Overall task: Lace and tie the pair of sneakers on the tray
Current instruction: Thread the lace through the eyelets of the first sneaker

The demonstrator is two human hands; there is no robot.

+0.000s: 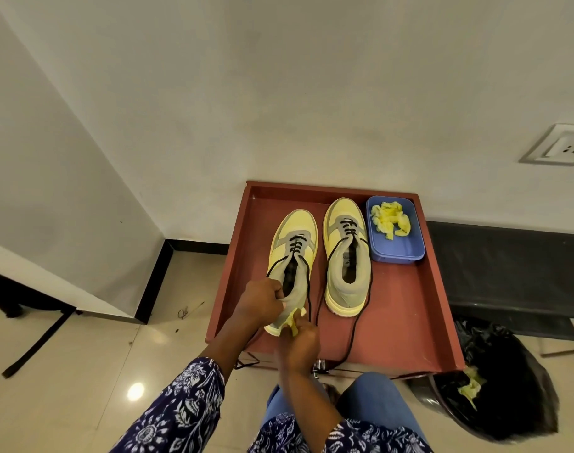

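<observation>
Two sneakers stand on the tray (410,322). My left hand (262,302) grips the collar of the left sneaker (292,243); my right hand (300,341) pinches yellow paper (294,322) at its heel. Loose laces (351,335) could catch and pull out.

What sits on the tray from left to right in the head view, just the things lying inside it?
Left sneaker, held at its heel end by both hands → right sneaker, standing free → blue tub with yellow crumpled paper in it, at the tray's far right corner.
</observation>
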